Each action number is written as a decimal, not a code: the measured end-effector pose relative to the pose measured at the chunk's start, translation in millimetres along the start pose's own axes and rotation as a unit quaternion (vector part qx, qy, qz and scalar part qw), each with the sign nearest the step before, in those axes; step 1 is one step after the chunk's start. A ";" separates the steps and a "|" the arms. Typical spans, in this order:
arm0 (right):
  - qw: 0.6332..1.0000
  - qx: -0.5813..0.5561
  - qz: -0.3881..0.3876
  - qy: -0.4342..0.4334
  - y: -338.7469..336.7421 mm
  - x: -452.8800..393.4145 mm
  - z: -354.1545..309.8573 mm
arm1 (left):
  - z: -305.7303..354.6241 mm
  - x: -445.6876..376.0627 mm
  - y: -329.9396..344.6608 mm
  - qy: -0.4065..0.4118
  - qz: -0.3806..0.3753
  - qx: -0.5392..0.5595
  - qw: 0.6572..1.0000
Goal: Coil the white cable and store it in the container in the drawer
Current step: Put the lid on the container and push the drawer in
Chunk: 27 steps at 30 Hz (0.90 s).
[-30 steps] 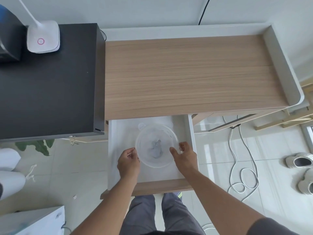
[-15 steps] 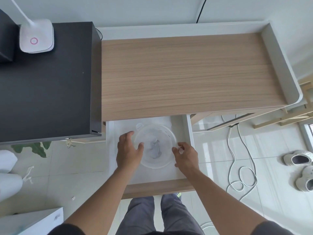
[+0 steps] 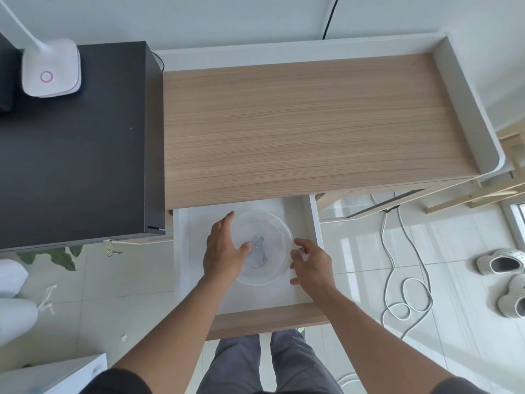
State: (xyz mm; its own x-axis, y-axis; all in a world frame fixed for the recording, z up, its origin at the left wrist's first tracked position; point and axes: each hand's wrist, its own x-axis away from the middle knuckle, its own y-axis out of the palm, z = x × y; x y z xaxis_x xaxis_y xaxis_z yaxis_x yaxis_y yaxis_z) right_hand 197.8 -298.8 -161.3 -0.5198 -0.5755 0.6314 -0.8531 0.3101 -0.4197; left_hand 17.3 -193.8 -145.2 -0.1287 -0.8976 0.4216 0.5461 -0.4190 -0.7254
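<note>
Two hands meet at the clear round container (image 3: 262, 247) in the open drawer (image 3: 316, 220): left hand (image 3: 224, 251) spread on its lid, right hand (image 3: 311, 263) gripping its rim, something grey inside.

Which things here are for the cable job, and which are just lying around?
For the job:
- white cable, uncoiled on the floor
- container, between both hands
- drawer, open
- left hand
- right hand

Just lying around:
- shoes
- lamp
- keys
- black cabinet

No readable text; a pink ring marks the lamp base (image 3: 50, 68)
</note>
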 end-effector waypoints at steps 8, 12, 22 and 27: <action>0.999 -0.034 -0.012 0.010 -2.1 2.2 -4.2 | 3.6 -2.3 0.9 -0.016 -0.002 -0.007 1.000; 0.999 -0.041 -0.013 0.014 -2.9 2.0 -4.2 | 2.8 -2.1 3.8 -0.029 -0.009 -0.005 1.000; 0.998 0.042 0.019 -0.037 -2.8 2.1 -5.1 | 0.0 -3.0 4.6 -0.007 -0.027 0.009 1.000; 0.986 0.145 0.061 -0.057 -2.7 9.0 -10.2 | -2.8 -2.5 4.7 -0.002 -0.035 0.002 0.999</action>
State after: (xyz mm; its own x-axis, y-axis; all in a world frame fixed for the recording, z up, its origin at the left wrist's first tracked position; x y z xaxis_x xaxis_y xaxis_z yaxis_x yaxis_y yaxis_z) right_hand 195.0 -297.2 -147.8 -0.5942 -0.6346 0.4942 -0.7277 0.1625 -0.6663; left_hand 17.9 -193.9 -151.2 -0.1633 -0.8659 0.4727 0.5399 -0.4795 -0.6918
